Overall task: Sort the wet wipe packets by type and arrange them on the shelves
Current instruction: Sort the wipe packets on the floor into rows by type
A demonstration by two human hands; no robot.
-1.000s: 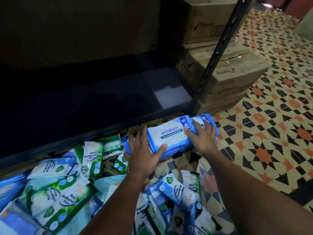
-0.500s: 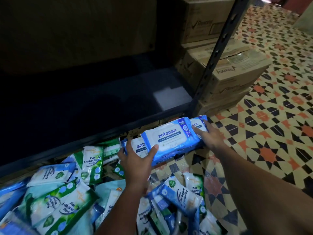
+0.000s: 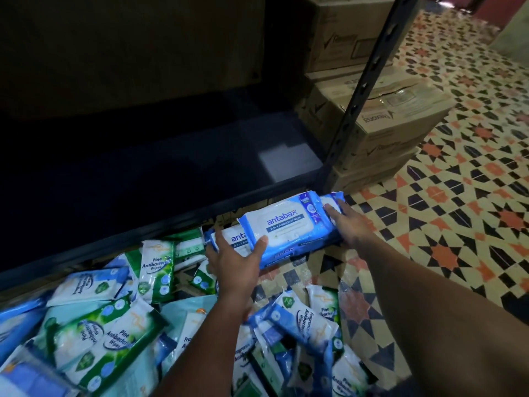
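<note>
A stack of blue and white antabax packets (image 3: pixel 283 224) hangs just in front of the dark shelf's front rail (image 3: pixel 114 239), near its right end. My left hand (image 3: pixel 234 262) grips the stack's left end, thumb on the top packet and fingers on a lower antabax packet (image 3: pixel 229 239). My right hand (image 3: pixel 349 224) holds the right end, fingers laid over another packet (image 3: pixel 332 199) that sticks out there. Below lies a heap of green pine wipe packets (image 3: pixel 154 265) and blue fragrance-free packets (image 3: pixel 303 319).
The shelf board (image 3: pixel 143 181) is dark, with a pale patch near its right end. A black perforated upright (image 3: pixel 360 96) stands at the shelf's right corner. Stacked cardboard boxes (image 3: pixel 400 116) sit behind it on the patterned tile floor (image 3: pixel 458 224).
My right hand has slid from the top of the stack to its right end. The stack has stayed between both hands, just below the shelf's front rail.
</note>
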